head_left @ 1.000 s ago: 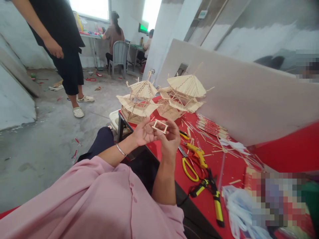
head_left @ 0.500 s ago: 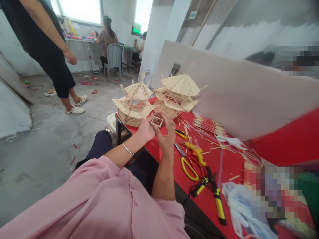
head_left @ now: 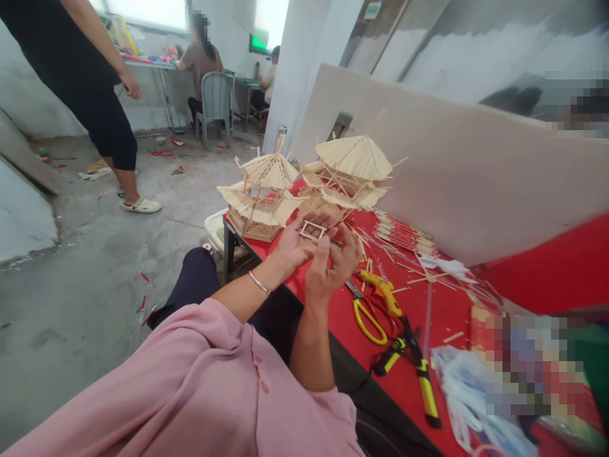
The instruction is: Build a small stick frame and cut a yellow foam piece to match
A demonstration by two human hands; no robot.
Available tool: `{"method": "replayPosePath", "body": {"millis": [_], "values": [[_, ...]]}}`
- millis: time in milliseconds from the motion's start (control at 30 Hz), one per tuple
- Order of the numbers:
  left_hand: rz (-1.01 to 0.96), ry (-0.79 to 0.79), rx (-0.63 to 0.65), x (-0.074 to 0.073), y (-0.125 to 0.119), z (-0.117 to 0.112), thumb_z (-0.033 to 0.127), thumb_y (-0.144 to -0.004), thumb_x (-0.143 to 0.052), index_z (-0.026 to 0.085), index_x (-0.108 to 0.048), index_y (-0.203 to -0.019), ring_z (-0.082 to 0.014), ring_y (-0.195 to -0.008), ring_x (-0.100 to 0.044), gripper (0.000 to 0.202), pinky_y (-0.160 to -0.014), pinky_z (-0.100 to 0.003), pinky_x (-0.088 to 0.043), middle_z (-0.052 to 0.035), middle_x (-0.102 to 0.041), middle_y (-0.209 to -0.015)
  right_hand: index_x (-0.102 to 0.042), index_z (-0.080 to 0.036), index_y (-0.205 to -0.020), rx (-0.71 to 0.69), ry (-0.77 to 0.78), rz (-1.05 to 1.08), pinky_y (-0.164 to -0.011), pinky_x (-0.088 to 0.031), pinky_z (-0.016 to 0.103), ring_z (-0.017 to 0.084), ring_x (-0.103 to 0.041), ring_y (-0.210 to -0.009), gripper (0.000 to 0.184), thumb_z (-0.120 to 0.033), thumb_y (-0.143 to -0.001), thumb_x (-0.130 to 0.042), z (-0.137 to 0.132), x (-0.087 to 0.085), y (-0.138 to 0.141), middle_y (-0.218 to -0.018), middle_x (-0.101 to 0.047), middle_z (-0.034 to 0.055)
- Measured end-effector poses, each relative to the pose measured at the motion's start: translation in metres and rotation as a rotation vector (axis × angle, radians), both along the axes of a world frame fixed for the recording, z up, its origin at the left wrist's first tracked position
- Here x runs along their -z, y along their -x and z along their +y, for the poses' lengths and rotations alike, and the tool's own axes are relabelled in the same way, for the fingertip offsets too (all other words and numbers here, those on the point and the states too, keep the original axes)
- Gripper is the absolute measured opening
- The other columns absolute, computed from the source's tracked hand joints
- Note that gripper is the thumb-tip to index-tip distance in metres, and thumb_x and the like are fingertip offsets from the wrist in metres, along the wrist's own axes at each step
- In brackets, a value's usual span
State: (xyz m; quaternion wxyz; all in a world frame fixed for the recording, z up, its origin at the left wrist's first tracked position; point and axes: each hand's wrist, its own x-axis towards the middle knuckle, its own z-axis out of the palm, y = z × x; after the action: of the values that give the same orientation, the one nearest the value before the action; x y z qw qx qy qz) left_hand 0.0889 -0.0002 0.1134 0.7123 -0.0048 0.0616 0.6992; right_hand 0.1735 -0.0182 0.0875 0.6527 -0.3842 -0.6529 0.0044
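A small rectangular frame of thin wooden sticks [head_left: 311,237] rests in my left hand [head_left: 291,246], palm up with the fingers behind it. My right hand [head_left: 333,263] is close on the right, its fingers apart and its thumb near the frame's corner; whether the thumb touches it I cannot tell. Just beyond my hands stand two pagoda-like models of wooden sticks, a left model [head_left: 266,197] and a right model [head_left: 356,165], both with pointed stick roofs.
On the red table [head_left: 345,324] lie yellow-handled scissors [head_left: 368,320], a yellow glue gun [head_left: 383,292], black-and-yellow pliers [head_left: 423,377], bundled sticks [head_left: 404,236] and a plastic bag [head_left: 469,393]. A pale board [head_left: 419,158] rises behind. One person [head_left: 90,82] stands at left; others sit farther back.
My right hand has moved off to the right and its fingers have spread from the frame. The frame stays in my left hand. The standing person has shifted slightly left.
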Motion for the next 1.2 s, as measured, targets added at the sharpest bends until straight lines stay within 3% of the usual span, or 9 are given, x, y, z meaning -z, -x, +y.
{"method": "replayPosePath", "body": {"millis": [133, 200, 300, 367, 567, 733, 967, 1200], "values": [[-0.04, -0.028, -0.003, 0.006, -0.001, 0.001, 0.025, -0.101, -0.042, 0.014, -0.073, -0.093, -0.0271, -0.124, -0.065, 0.034, -0.109, -0.05, -0.049, -0.0122, -0.077, -0.104, -0.07, -0.021, -0.106, 0.048, 0.097, 0.175, -0.106, -0.042, 0.052, 0.029, -0.052, -0.13, 0.032, -0.047, -0.092, -0.057, 0.001, 0.001, -0.005, -0.136, -0.059, 0.014], [-0.033, -0.018, -0.012, 0.008, -0.002, 0.001, 0.025, -0.1, -0.044, 0.013, -0.073, -0.096, -0.0275, -0.125, -0.064, 0.032, -0.11, -0.051, -0.048, -0.0134, -0.076, -0.111, -0.068, -0.018, -0.111, 0.025, 0.208, 0.268, -0.097, -0.048, 0.047, 0.027, -0.06, -0.115, 0.041, -0.051, -0.089, -0.058, 0.004, 0.004, -0.007, -0.122, -0.065, 0.0149], [-0.007, 0.0, -0.031, 0.009, -0.006, 0.0, 0.026, -0.1, -0.045, 0.013, -0.073, -0.095, -0.028, -0.127, -0.062, 0.031, -0.111, -0.052, -0.046, -0.0139, -0.075, -0.115, -0.069, -0.016, -0.094, -0.044, 0.384, 0.348, -0.079, -0.051, 0.037, 0.019, -0.062, -0.079, 0.044, -0.057, -0.086, -0.057, 0.004, 0.009, -0.01, -0.087, -0.07, 0.0078], [0.017, 0.006, -0.043, 0.009, -0.008, -0.001, 0.026, -0.101, -0.044, 0.013, -0.072, -0.091, -0.0274, -0.128, -0.061, 0.032, -0.112, -0.052, -0.046, -0.0138, -0.076, -0.113, -0.068, -0.016, -0.082, -0.073, 0.46, 0.341, -0.073, -0.049, 0.033, 0.017, -0.058, -0.07, 0.046, -0.061, -0.084, -0.058, 0.003, 0.01, -0.012, -0.076, -0.068, 0.0049], [0.117, -0.015, -0.042, 0.01, -0.013, -0.006, 0.028, -0.101, -0.046, 0.013, -0.07, -0.084, -0.0272, -0.128, -0.061, 0.033, -0.113, -0.05, -0.044, -0.0144, -0.076, -0.112, -0.068, -0.016, -0.072, -0.262, 0.62, 0.384, -0.065, -0.046, 0.029, 0.015, -0.055, -0.064, 0.042, -0.058, -0.075, -0.065, 0.01, 0.014, -0.018, -0.065, -0.064, 0.0011], [0.169, -0.012, -0.051, 0.018, -0.014, -0.005, 0.027, -0.102, -0.042, 0.012, -0.07, -0.082, -0.0288, -0.127, -0.062, 0.037, -0.114, -0.051, -0.043, -0.0168, -0.076, -0.11, -0.068, -0.016, -0.071, -0.361, 0.686, 0.461, -0.061, -0.048, 0.028, 0.015, -0.056, -0.062, 0.038, -0.055, -0.074, -0.064, 0.019, 0.028, -0.019, -0.063, -0.061, 0.0003], [0.163, -0.022, -0.039, 0.045, -0.01, 0.009, 0.032, -0.104, -0.035, 0.01, -0.071, -0.086, -0.0271, -0.12, -0.066, 0.046, -0.107, -0.044, -0.048, -0.0173, -0.077, -0.102, -0.074, -0.015, -0.079, -0.382, 0.696, 0.381, -0.076, -0.053, 0.034, 0.019, -0.064, -0.074, 0.039, -0.052, -0.071, -0.069, 0.039, 0.056, -0.022, -0.076, -0.072, 0.0053], [0.111, 0.001, 0.038, 0.085, 0.0, 0.019, 0.051, -0.102, -0.033, 0.007, -0.07, -0.102, -0.0289, -0.112, -0.069, 0.057, -0.09, -0.039, -0.054, -0.0208, -0.075, -0.108, -0.073, -0.015, -0.077, -0.386, 0.733, 0.267, -0.07, -0.051, 0.032, 0.017, -0.06, -0.067, 0.04, -0.053, -0.071, -0.068, 0.064, 0.079, -0.033, -0.069, -0.07, 0.0032]]}}
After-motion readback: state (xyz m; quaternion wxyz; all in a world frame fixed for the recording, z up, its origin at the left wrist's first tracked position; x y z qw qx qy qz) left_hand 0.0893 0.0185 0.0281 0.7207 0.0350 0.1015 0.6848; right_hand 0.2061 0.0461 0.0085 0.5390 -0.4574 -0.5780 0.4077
